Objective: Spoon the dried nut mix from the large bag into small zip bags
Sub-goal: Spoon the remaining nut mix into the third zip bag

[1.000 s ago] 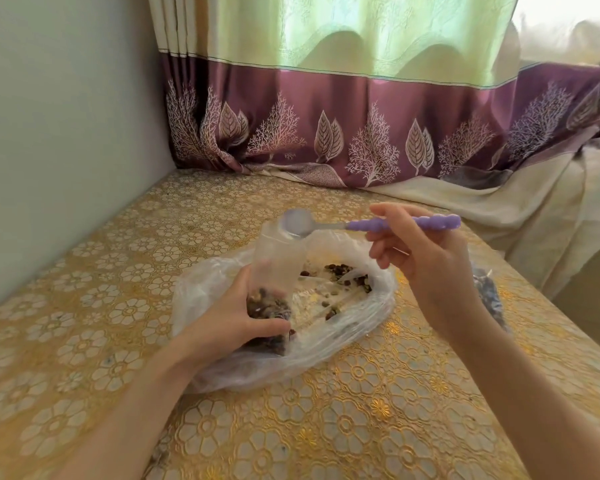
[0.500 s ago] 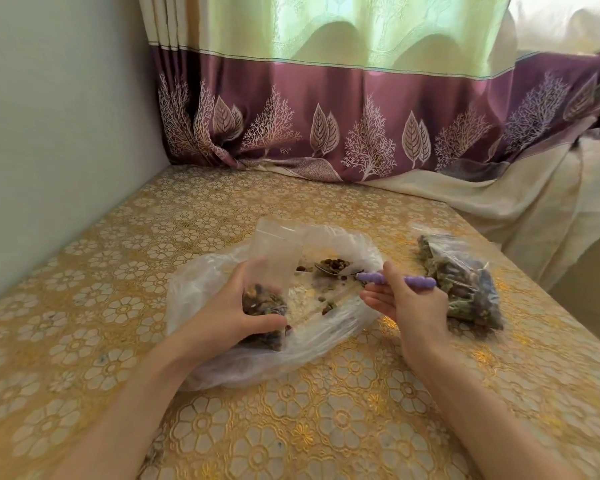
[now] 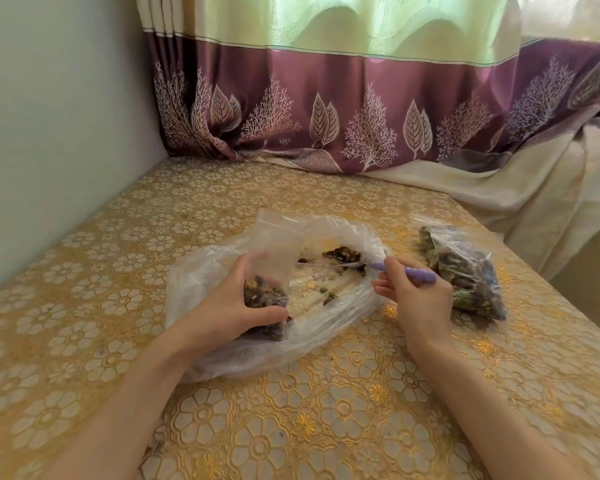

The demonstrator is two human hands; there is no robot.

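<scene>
Spoon (image 3: 400, 273) bowl — hidden in mix.

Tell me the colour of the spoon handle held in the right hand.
Light purple. The spoon handle shows clearly in the head view, gripped by the right hand.

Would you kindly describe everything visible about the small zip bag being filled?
The small zip bag is clear, thin plastic, held roughly upright inside the large bag. Its lower part holds dark and greenish nut mix; the upper part is empty, its mouth apparently open. The left hand grips it around the filled part, thumb across the front.
</scene>
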